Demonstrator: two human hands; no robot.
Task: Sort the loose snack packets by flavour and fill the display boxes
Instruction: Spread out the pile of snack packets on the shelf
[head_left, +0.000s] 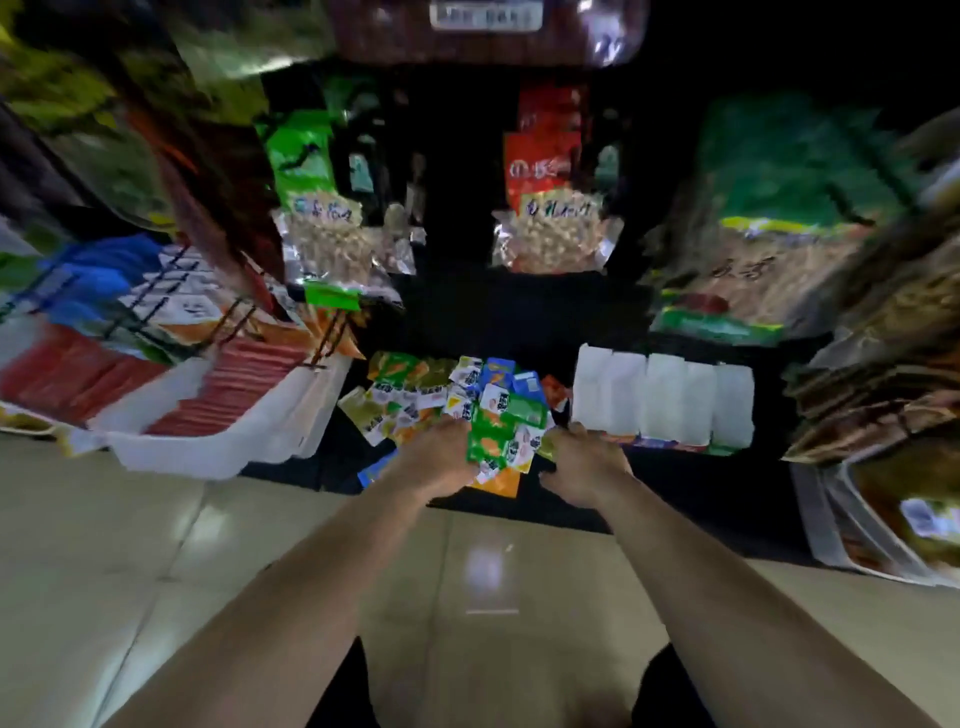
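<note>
A heap of loose snack packets in green, orange, blue and white lies on a dark low shelf in front of me. My left hand grips a bunch of green packets at the heap's near edge. My right hand is beside it on the right, fingers curled at the front edge of a row of white display boxes; whether it holds anything is hidden. The frame is blurred.
Hanging bags of nuts and green bags are behind the heap. A white tray of red packets sits on the left. Large snack bags stack on the right. Beige tiled floor is below.
</note>
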